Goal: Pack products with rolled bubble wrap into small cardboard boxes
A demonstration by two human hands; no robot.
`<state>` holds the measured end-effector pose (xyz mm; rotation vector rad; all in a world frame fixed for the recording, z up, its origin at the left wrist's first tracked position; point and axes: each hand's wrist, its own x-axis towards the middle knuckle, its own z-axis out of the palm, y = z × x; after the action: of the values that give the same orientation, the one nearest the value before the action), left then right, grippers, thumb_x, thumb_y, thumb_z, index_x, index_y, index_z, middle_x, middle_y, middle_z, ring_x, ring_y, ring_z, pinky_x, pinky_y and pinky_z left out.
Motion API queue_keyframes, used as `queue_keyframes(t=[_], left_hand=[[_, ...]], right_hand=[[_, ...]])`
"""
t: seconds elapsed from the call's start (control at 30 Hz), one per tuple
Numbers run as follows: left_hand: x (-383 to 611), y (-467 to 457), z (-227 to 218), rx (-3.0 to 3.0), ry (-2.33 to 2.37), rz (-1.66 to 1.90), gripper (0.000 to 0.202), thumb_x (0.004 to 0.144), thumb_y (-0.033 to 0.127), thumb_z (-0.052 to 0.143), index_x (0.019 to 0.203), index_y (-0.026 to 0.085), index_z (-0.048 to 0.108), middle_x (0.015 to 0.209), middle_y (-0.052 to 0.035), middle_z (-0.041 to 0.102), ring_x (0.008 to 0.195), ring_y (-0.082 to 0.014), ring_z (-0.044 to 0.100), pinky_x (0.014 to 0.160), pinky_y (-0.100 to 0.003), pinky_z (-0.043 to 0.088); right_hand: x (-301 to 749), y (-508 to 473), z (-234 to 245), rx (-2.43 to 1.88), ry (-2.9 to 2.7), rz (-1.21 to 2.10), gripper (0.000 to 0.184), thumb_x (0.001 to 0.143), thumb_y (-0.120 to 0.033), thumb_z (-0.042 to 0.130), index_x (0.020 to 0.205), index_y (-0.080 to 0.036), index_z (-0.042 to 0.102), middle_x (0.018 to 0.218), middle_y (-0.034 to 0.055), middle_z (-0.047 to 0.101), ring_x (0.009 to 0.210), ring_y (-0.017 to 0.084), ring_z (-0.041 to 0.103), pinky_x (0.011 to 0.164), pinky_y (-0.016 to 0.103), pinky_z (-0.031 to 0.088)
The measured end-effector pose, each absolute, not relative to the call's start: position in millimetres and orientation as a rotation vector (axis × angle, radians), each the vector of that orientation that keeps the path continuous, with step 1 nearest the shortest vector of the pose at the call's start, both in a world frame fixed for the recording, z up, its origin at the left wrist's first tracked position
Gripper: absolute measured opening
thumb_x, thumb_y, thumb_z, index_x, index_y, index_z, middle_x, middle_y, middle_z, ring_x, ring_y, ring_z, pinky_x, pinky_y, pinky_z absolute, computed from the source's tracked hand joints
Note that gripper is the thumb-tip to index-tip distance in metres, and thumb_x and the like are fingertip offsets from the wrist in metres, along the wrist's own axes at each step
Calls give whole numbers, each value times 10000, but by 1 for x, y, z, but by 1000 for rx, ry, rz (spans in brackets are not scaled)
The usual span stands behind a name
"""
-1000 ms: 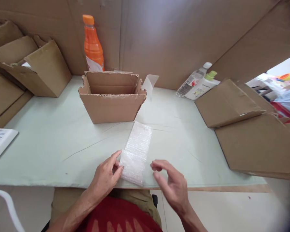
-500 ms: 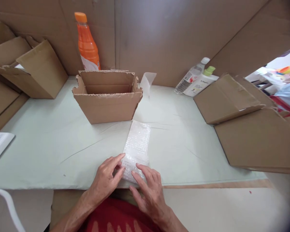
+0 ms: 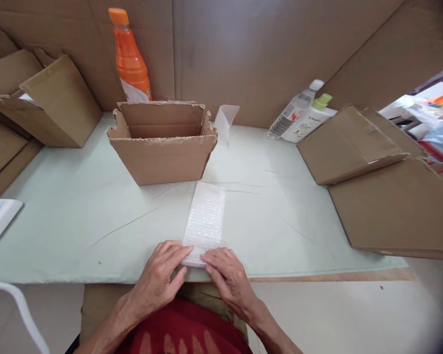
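A flat strip of bubble wrap (image 3: 205, 216) lies on the pale green table cover, its near end folded over close to the front edge. My left hand (image 3: 165, 272) pinches the near left corner, fingertips on top and thumb at the edge below. On the near right corner, my right hand (image 3: 229, 276) does the same, fingers curled over the fold with the thumb underneath. Beyond the far end of the wrap stands an open cardboard box (image 3: 162, 160), its top flaps upright. Whether anything lies inside the wrap I cannot tell.
Behind the box stands an orange bottle (image 3: 132, 61). A clear bottle (image 3: 295, 108) and a white bottle with a green cap (image 3: 309, 119) lean at the back right. Cardboard boxes (image 3: 395, 206) flank the right side, others (image 3: 64, 101) the left. A white device (image 3: 0, 219) sits at the left edge.
Both hands have come down onto the near end of the bubble wrap and closed on it. That end, loose and crumpled before, is now folded flat. The view has shifted slightly.
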<state>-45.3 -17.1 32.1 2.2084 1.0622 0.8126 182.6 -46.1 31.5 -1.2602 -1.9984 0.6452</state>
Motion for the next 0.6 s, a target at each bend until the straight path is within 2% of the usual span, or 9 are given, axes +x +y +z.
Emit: queue_keyframes(t=[0.1,0.2,0.3,0.4,0.47,0.53,0.6], left_hand=[[-39,-11,27,2129,1155,782,323,951,174,508,1240,185,649,898,-66,719,821,-199,636,738,-337,536],[-31,-1,24,2089,1262,712,303,952,227,532,1221,183,662,833,-40,701,746,-187,628,712,-326,534],[-27,4,25,2120,1349,712,303,946,226,534,1220,183,654,883,-53,698,801,-205,644,749,-341,536],[-28,1,27,2185,1336,805,319,948,225,542,1251,179,628,1085,-104,689,997,-244,642,868,-387,533],[-33,-4,29,2227,1229,850,360,934,214,566,1290,184,604,1204,-125,667,1117,-266,612,956,-423,505],[-38,-9,30,2227,1130,839,393,923,173,554,1314,197,591,1204,-119,679,1116,-262,610,965,-426,494],[-41,-12,30,2172,1130,803,398,931,146,513,1319,196,587,1082,-98,707,1000,-237,631,884,-397,515]], right_hand=[[187,-47,34,-1333,-1885,620,242,985,-165,539,1184,-236,655,1030,64,740,942,202,682,800,353,556],[189,-53,37,-1383,-1881,316,286,946,-135,581,1208,-235,634,1119,89,706,1019,230,654,854,401,526],[186,-55,35,-1336,-2052,200,297,912,-131,615,1198,-206,637,1155,108,700,1056,255,630,863,423,498],[182,-47,29,-1335,-2149,212,265,934,-123,583,1179,-196,654,1157,110,722,1061,260,635,860,426,493],[181,-40,25,-1335,-2108,305,257,968,-124,536,1182,-205,655,1078,93,748,967,230,666,817,396,509],[182,-37,25,-1326,-2057,487,260,997,-169,525,1226,-216,639,1023,75,762,887,203,688,779,362,532],[184,-37,29,-1345,-2025,606,269,1008,-214,532,1259,-227,625,1044,70,760,907,197,702,796,348,551]])
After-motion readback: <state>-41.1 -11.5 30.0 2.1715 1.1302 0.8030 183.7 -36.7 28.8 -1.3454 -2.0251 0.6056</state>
